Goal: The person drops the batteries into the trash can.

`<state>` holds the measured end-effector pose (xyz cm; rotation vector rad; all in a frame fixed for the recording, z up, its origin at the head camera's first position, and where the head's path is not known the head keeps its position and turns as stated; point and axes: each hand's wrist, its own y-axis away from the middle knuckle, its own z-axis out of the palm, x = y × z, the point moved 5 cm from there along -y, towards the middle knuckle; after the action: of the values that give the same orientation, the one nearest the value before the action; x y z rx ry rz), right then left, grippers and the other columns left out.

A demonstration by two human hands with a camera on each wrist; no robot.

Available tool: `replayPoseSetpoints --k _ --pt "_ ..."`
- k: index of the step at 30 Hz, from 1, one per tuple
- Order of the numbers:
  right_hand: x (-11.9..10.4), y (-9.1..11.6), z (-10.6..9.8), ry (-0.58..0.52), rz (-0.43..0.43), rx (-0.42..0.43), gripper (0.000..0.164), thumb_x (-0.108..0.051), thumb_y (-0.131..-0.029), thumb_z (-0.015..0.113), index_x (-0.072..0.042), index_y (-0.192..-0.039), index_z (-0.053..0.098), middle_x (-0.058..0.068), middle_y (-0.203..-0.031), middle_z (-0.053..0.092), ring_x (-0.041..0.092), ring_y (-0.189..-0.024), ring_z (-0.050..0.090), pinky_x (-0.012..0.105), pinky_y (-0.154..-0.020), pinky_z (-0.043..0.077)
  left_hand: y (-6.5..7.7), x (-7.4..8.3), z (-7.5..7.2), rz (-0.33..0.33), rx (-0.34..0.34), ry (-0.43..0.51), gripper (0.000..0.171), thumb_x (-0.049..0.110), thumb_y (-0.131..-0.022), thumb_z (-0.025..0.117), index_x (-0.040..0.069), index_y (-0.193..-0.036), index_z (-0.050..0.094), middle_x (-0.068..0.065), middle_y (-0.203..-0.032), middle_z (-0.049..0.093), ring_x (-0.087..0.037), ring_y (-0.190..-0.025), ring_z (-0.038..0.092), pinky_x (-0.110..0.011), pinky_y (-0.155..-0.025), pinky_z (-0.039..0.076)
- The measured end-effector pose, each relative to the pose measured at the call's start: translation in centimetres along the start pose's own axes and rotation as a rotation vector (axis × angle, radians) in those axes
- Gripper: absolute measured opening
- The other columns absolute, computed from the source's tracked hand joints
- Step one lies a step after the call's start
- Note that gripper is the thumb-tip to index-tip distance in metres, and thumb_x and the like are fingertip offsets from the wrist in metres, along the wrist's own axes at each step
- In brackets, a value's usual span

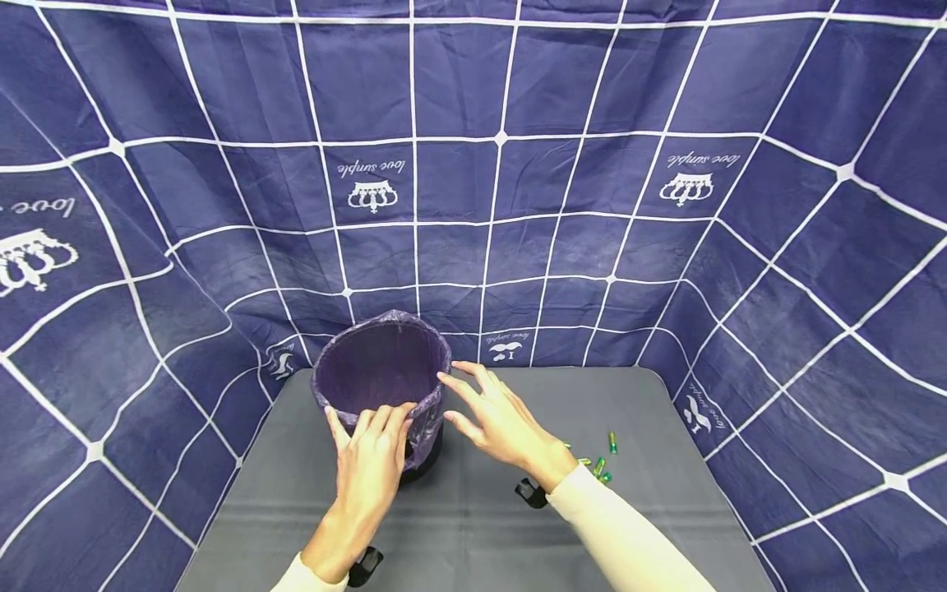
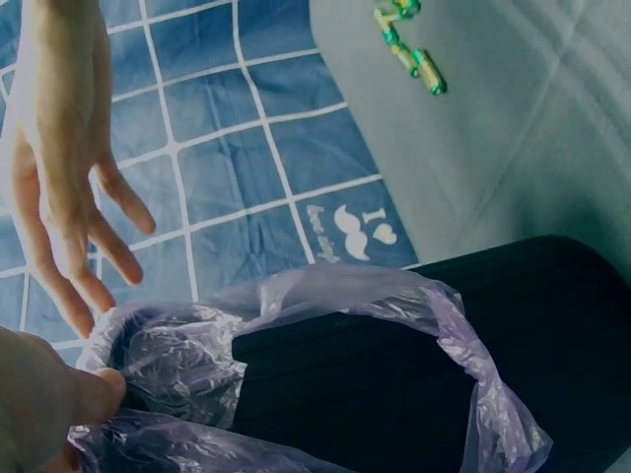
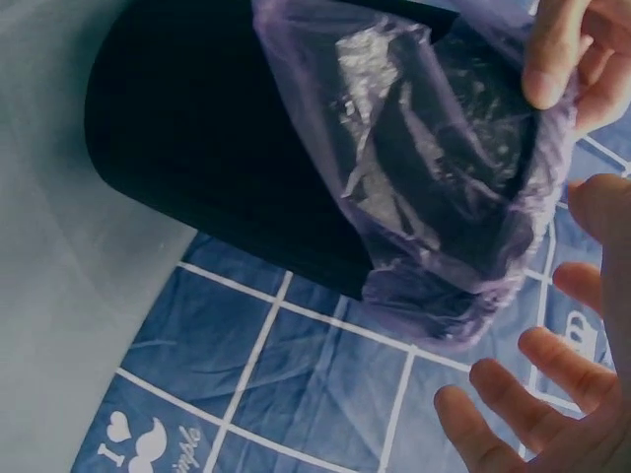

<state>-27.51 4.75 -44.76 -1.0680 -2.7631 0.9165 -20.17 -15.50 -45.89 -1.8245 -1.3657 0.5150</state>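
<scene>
A black trash can stands on the grey table, lined with a thin purple garbage bag whose edge is folded over the rim. My left hand grips the bag at the near rim, its thumb on the outside and fingers over the edge. Beside the rim on the right, my right hand is held with fingers spread and nothing in them. In the right wrist view its fingertips look apart from the bag. Over the dark body, the bag hangs loose and wrinkled.
Several small green-and-yellow cylinders lie on the grey table right of the can, partly hidden by the right forearm. A blue cloth with white lines walls the back and both sides. Each wrist wears a black strap.
</scene>
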Motion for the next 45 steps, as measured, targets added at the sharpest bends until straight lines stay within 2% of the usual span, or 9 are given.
replayPoseSetpoints --k 6,10,15,23,29,33,36,41,45 --pt "0.6 1.0 0.0 0.002 -0.007 0.027 0.058 -0.037 -0.111 0.082 -0.024 -0.165 0.067 0.016 -0.172 0.057 0.038 -0.145 0.072 0.054 -0.109 0.067 0.7 1.3 -0.3 0.042 0.005 0.007 0.020 0.013 -0.103 0.082 0.014 -0.123 0.084 -0.006 -0.097 0.080 -0.035 -0.095 0.076 -0.103 -0.110 0.038" --pt "1.1 1.6 -0.2 -0.006 -0.004 0.035 0.050 -0.039 -0.110 0.083 -0.027 -0.157 0.073 0.015 -0.172 0.059 0.038 -0.148 0.070 0.054 -0.111 0.067 0.9 2.1 -0.3 0.071 0.017 0.028 0.021 0.015 -0.103 0.081 0.014 -0.124 0.085 -0.005 -0.103 0.083 -0.034 -0.094 0.076 -0.103 -0.109 0.039" --pt "1.7 2.2 -0.9 -0.026 0.001 0.048 0.036 -0.039 -0.109 0.084 -0.025 -0.142 0.081 0.014 -0.169 0.062 0.036 -0.149 0.070 0.053 -0.112 0.066 1.1 3.2 -0.4 0.092 0.033 0.061 0.021 0.016 -0.103 0.081 0.014 -0.123 0.086 -0.003 -0.104 0.084 -0.031 -0.092 0.076 -0.103 -0.110 0.038" --pt "1.9 3.5 -2.4 -0.035 -0.029 0.105 0.024 -0.034 -0.102 0.089 -0.022 -0.121 0.080 0.009 -0.158 0.070 0.036 -0.148 0.069 0.051 -0.114 0.065 1.3 4.8 -0.5 0.118 0.046 0.068 0.019 0.020 -0.102 0.082 0.016 -0.120 0.087 0.000 -0.097 0.082 -0.027 -0.091 0.076 -0.100 -0.110 0.040" --pt "1.9 4.2 -3.0 -0.049 -0.047 0.119 0.020 -0.033 -0.102 0.087 -0.021 -0.115 0.079 0.011 -0.149 0.075 0.042 -0.149 0.069 0.054 -0.118 0.063 1.6 5.5 -0.6 0.119 0.047 0.063 0.020 0.023 -0.103 0.079 0.018 -0.121 0.087 0.001 -0.097 0.082 -0.025 -0.092 0.075 -0.098 -0.112 0.041" --pt "1.8 4.4 -2.9 -0.058 -0.054 0.122 0.020 -0.033 -0.103 0.087 -0.020 -0.117 0.080 0.011 -0.148 0.076 0.043 -0.152 0.068 0.053 -0.119 0.063 1.5 5.2 -0.8 0.090 0.021 0.054 0.023 0.030 -0.104 0.079 0.020 -0.123 0.086 0.000 -0.101 0.082 -0.028 -0.099 0.075 -0.095 -0.114 0.043" --pt "1.9 4.4 -2.7 -0.066 -0.047 0.116 0.022 -0.031 -0.103 0.088 -0.019 -0.120 0.082 0.011 -0.151 0.074 0.040 -0.152 0.068 0.051 -0.118 0.063 1.3 4.5 -0.9 0.041 -0.009 0.064 0.031 0.039 -0.102 0.082 0.020 -0.127 0.086 -0.002 -0.110 0.082 -0.033 -0.109 0.075 -0.089 -0.117 0.045" --pt "2.3 5.0 -2.5 -0.067 -0.012 0.106 0.030 -0.030 -0.102 0.091 -0.022 -0.129 0.083 0.010 -0.156 0.072 0.035 -0.152 0.068 0.049 -0.116 0.064 0.3 2.2 -0.8 -0.070 -0.065 0.117 0.048 0.046 -0.100 0.083 0.019 -0.140 0.083 -0.013 -0.139 0.078 -0.043 -0.134 0.071 -0.083 -0.126 0.040" --pt "2.6 5.4 -2.5 -0.068 -0.019 0.116 0.037 -0.032 -0.102 0.092 -0.024 -0.136 0.082 0.010 -0.158 0.071 0.032 -0.153 0.068 0.048 -0.113 0.065 -1.1 -0.2 -0.6 -0.186 -0.164 0.173 0.056 0.047 -0.105 0.079 0.019 -0.153 0.076 -0.017 -0.164 0.066 -0.047 -0.156 0.059 -0.081 -0.135 0.029"
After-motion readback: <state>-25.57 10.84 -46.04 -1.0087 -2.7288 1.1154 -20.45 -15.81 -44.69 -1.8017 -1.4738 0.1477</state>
